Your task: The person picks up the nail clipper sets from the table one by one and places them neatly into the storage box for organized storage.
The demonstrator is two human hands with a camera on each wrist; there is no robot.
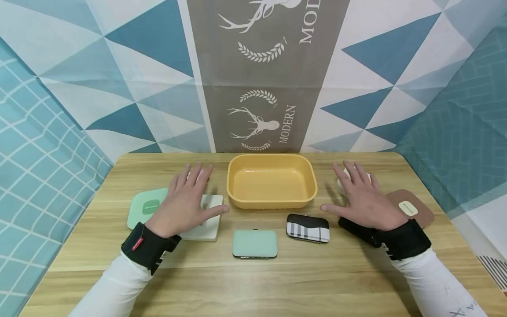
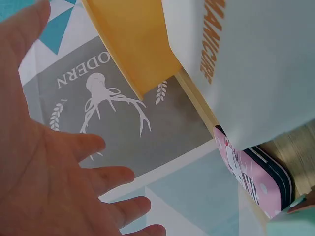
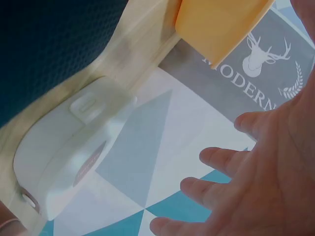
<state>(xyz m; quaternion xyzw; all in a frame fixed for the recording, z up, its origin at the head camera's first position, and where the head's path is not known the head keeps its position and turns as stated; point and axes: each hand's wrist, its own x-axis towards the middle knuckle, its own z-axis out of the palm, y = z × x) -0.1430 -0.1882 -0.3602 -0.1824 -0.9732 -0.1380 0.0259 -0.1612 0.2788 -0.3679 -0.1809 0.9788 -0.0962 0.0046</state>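
My left hand hovers with spread fingers over a white case lettered MANICURE and beside a mint-green rounded case. Beyond its fingers lies a pink patterned case, mostly hidden in the head view. Across the table, my right hand hangs with fingers apart above a white rounded case and a black case. A brown case lies to the right of that hand, partly covered by it. Neither hand holds anything.
A yellow plastic basin stands between the hands at the back of the wooden table. In front of it lie a small green case and a black-and-white plaid case. Patterned cloth hangs behind.
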